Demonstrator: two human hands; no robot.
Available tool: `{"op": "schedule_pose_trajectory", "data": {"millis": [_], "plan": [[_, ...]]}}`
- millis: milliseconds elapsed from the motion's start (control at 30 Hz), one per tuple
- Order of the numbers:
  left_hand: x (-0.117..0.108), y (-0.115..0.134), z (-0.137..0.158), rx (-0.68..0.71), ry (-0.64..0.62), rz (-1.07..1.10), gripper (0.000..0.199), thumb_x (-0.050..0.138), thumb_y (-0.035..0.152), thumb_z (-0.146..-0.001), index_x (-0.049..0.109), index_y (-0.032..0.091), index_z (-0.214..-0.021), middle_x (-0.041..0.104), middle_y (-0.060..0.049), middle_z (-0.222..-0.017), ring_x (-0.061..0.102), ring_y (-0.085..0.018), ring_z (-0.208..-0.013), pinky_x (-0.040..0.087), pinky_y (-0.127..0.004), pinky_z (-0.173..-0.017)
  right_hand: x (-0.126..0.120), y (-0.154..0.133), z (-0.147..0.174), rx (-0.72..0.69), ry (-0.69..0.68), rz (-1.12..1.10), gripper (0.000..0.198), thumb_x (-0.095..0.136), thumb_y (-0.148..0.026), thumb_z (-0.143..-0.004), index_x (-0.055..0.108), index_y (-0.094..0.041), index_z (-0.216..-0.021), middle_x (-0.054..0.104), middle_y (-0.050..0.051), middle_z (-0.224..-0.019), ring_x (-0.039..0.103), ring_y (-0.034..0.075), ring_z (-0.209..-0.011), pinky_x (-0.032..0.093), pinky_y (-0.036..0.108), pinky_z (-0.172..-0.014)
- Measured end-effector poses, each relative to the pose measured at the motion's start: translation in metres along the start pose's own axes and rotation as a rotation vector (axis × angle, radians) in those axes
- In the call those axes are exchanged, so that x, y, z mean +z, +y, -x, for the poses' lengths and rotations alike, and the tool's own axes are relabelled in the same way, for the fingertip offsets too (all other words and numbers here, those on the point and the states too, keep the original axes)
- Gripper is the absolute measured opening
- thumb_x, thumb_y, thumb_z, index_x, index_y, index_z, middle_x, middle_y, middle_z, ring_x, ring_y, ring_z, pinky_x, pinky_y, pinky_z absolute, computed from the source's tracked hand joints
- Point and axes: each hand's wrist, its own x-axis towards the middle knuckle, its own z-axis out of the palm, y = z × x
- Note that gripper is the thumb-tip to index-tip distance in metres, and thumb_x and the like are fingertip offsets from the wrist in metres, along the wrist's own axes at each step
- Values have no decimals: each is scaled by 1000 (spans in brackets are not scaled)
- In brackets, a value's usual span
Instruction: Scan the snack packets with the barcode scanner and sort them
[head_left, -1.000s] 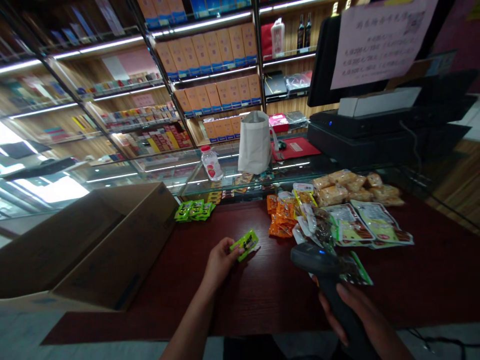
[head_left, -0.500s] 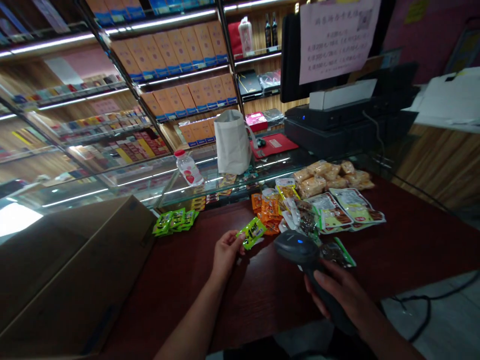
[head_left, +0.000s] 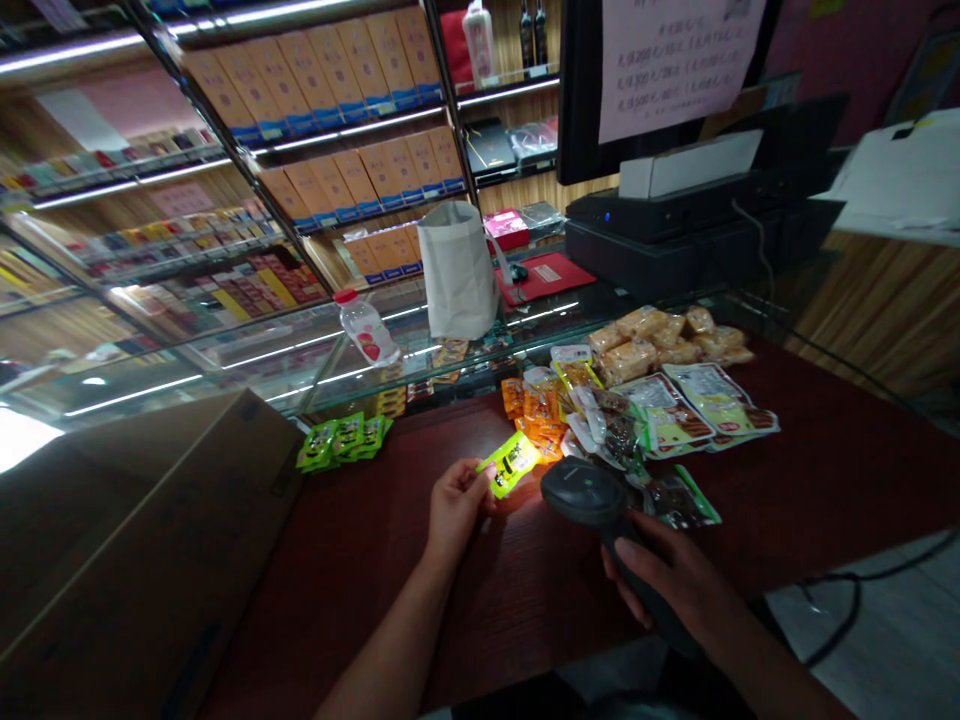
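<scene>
Pinched in the fingers of my left hand (head_left: 457,508) is a small green snack packet (head_left: 510,464), held just above the dark red tabletop (head_left: 360,570). My right hand (head_left: 667,575) is wrapped round the handle of a black barcode scanner (head_left: 589,492). Its head faces the packet, and bright light falls on the packet. Behind the packet lie orange snack packets (head_left: 541,415). Dark-filled clear packets (head_left: 619,425) and a green-edged packet (head_left: 681,497) lie beyond the scanner. More green packets (head_left: 343,442) sit in a pile to the left.
An open cardboard box (head_left: 150,520) takes up the left side. Wrapped bread rolls (head_left: 660,340) and flat snack bags (head_left: 694,410) lie at the back right. On the glass counter stand a bottle (head_left: 367,330), a white bag (head_left: 459,275) and a black cash register with monitor (head_left: 675,230).
The scanner's light has come on and now lights the green packet; the blue light on top of the scanner has gone. Both hands keep nearly the same places, while the view has shifted slightly.
</scene>
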Motion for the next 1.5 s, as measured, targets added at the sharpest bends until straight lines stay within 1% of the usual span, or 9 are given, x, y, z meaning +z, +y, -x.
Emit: {"op": "schedule_pose_trajectory", "data": {"millis": [333,533,733,900,1033,1133,1300,1400,1500], "plan": [[1,-1,0,-9,-88,3,39,80,50,-66,61,18,-77,59,5,-47,50,-8,-39,37,-19,-43,-10,-2,7,23,32,-120,42,70,-59,-81,65,-17,-80,65,0,-66,47,7,-38,34,19,-38],[8,-9,4,-98,-256,-21,40,81,51,-66,61,17,-77,61,4,-48,48,-8,-36,37,-18,-39,-34,-5,13,8,136,-237,41,73,-56,-80,66,-16,-83,67,2,-70,50,7,-38,36,18,-35],[17,-9,-4,-204,-305,-99,44,84,51,-60,62,16,-76,61,3,-47,51,-8,-36,39,-18,-37,-46,-3,18,-3,167,-259,40,72,-55,-81,66,-15,-80,68,3,-69,52,7,-38,36,18,-34],[27,-4,-9,-283,-348,-230,41,80,47,-67,60,16,-83,61,3,-46,53,-10,-36,41,-19,-38,-46,-1,18,7,172,-275,44,75,-58,-77,66,-16,-83,68,2,-69,50,6,-36,35,17,-33],[27,-3,-6,-240,-318,-373,39,73,48,-76,57,18,-96,62,5,-50,52,-11,-34,38,-19,-37,-47,3,22,32,167,-281,44,75,-58,-77,69,-17,-93,69,2,-70,51,8,-38,37,19,-35],[6,-1,-14,-123,-177,-546,37,66,50,-81,59,19,-100,63,4,-54,53,-12,-38,37,-21,-40,-50,4,28,52,159,-223,40,72,-56,-82,71,-18,-94,70,3,-71,52,11,-43,41,22,-40],[-71,17,-49,130,357,-840,22,62,39,-85,65,20,-94,71,-6,-83,66,-21,-77,48,-30,-70,-47,-10,38,68,174,-106,47,71,-69,-73,72,-22,-70,60,3,-52,50,17,-44,43,30,-44],[-117,32,-65,113,687,-835,25,63,31,-82,62,18,-103,68,-12,-108,61,-29,-109,45,-40,-95,-42,-23,41,80,220,-74,52,71,-75,-67,73,-22,-69,64,5,-57,53,19,-48,46,32,-47],[-149,42,-71,67,860,-786,41,64,26,-79,55,13,-117,54,-21,-131,42,-35,-133,31,-49,-111,-40,-30,45,70,226,-84,58,69,-80,-62,72,-22,-67,63,5,-56,49,17,-44,43,32,-44]]}}
